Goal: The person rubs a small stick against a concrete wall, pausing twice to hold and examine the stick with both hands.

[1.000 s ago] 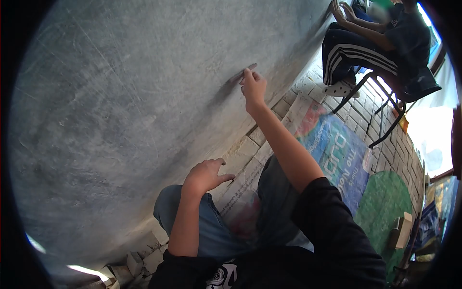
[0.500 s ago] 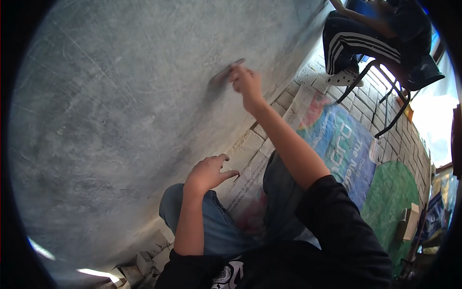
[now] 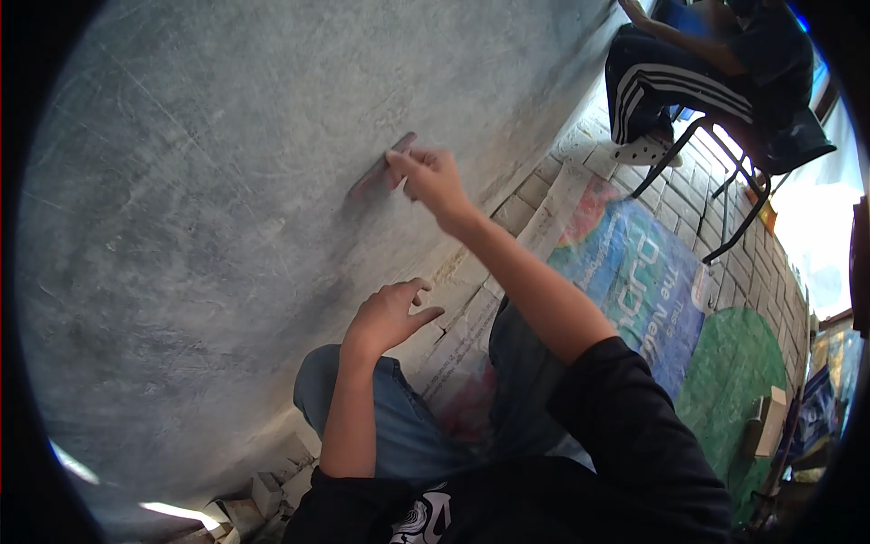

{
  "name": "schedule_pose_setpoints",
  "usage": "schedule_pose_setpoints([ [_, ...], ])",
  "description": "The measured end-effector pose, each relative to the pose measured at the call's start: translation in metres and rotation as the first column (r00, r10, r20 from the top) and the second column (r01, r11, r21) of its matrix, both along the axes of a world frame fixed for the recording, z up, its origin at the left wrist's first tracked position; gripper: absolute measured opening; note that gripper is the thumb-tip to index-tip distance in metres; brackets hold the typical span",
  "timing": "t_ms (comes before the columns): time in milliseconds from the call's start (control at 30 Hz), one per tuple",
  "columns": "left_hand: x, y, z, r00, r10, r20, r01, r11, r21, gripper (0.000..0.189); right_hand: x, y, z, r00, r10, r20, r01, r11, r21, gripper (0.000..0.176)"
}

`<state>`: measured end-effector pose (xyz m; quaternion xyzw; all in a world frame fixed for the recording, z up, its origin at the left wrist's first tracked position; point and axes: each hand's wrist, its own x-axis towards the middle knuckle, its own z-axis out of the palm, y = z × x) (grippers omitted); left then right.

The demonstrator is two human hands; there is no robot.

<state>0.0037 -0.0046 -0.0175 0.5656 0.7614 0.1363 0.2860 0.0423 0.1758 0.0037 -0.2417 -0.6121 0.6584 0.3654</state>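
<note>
My right hand is closed around a flat, dark, narrow tool, whose long blade lies against the grey wall surface. Faint scratches and darker patches mark this wall. Lower down, my left hand is held near the foot of the wall, above my bent knee, with thumb and fingers apart and nothing between them.
A printed banner covers part of the brick paving. At the upper right a person sits on a black-legged chair. A green round mat and a cardboard box lie at right; rubble is at lower left.
My right hand and the flat tool have moved left and slightly down along the wall. My left hand has shifted slightly up and stays spread.
</note>
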Motion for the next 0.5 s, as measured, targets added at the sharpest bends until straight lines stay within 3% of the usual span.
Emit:
schedule_pose_setpoints([
  [100, 0.003, -0.001, -0.001, 1.0, 0.001, 0.013, 0.0, 0.998, -0.055, 0.053, 0.004, 0.027, -0.001, 0.989, -0.068, -0.132, 0.051, 0.99, -0.128, 0.021],
  [167, 0.003, -0.003, -0.006, 0.999, -0.026, 0.026, 0.028, 0.994, -0.108, 0.054, 0.011, 0.05, -0.002, 0.942, -0.316, -0.11, 0.261, 0.9, -0.348, 0.018],
  [267, -0.005, 0.001, -0.013, 0.998, -0.05, 0.026, 0.054, 0.98, -0.192, 0.056, 0.018, 0.054, -0.002, 0.976, -0.203, -0.074, 0.141, 0.859, -0.492, 0.017],
  [500, -0.018, -0.004, -0.022, 0.999, 0.014, 0.047, -0.007, 0.988, -0.151, 0.053, 0.027, 0.061, -0.006, 0.948, -0.251, -0.196, 0.13, 0.867, -0.482, 0.017],
])
